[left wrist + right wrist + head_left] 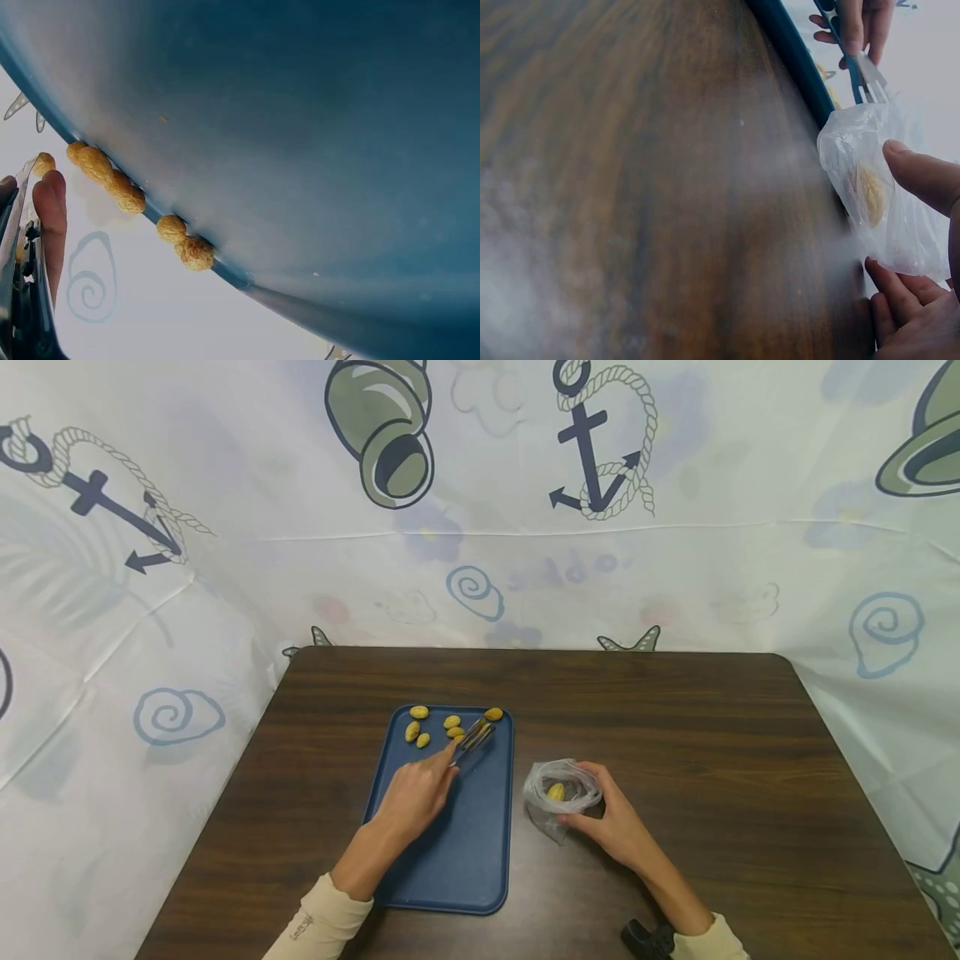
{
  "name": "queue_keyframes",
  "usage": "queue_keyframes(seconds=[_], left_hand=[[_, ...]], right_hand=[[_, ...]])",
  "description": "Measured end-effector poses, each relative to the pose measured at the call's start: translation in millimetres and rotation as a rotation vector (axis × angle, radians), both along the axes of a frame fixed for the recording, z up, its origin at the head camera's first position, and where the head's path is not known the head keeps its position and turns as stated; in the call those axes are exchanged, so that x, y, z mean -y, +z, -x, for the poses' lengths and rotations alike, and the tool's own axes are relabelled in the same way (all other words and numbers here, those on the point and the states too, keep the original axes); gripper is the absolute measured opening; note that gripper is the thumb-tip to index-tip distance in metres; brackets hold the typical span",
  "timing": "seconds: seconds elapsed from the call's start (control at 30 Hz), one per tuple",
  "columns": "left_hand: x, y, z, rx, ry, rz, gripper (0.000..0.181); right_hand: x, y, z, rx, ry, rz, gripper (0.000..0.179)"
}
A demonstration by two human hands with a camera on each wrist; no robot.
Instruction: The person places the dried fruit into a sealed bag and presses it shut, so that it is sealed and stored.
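Note:
My left hand (416, 789) grips metal tongs (474, 739) with fork-like tips, over the far part of a blue tray (457, 852). The tips overlap a peanut near the far right corner, beside another peanut (493, 714). More unshelled peanuts (95, 164) lie along the tray's far end. To the right of the tray, my right hand (617, 827) holds a clear plastic bag (840, 146) by its side, thumb and fingers around it. The bag's mouth stands open upward, and a yellow peanut (556, 792) shows inside.
The tray and bag are on a dark brown wooden table (675, 718). A white printed cloth (510, 468) hangs behind and to the sides. A black strap (648, 939) is around my right wrist.

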State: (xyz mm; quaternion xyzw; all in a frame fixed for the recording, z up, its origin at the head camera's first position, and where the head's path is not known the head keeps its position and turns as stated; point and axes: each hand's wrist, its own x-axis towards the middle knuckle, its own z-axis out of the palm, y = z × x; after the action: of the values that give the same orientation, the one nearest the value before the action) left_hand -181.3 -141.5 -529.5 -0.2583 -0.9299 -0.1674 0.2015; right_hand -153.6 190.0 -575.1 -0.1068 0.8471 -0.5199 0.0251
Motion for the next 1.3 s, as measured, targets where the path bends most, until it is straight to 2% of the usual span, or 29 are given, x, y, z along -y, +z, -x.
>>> queue_keyframes(seconds=[0.3, 1.03, 1.3], left_hand=[[-4.5, 6.4, -5.6, -0.03, 0.006, -0.026, 0.041], [-18.5, 39.6, -25.5, -0.102, -0.038, -0.089, 0.041], [-21.5, 43.6, -31.8, -0.087, -0.073, -0.132, 0.041]], right_hand=[[0, 0.7, 0.1, 0.006, -0.007, -0.008, 0.081], [1, 1.3, 2.0, 0.01, -0.014, 0.003, 0.081], [1, 1.7, 0.1, 0.013, -0.026, -0.017, 0.081]])
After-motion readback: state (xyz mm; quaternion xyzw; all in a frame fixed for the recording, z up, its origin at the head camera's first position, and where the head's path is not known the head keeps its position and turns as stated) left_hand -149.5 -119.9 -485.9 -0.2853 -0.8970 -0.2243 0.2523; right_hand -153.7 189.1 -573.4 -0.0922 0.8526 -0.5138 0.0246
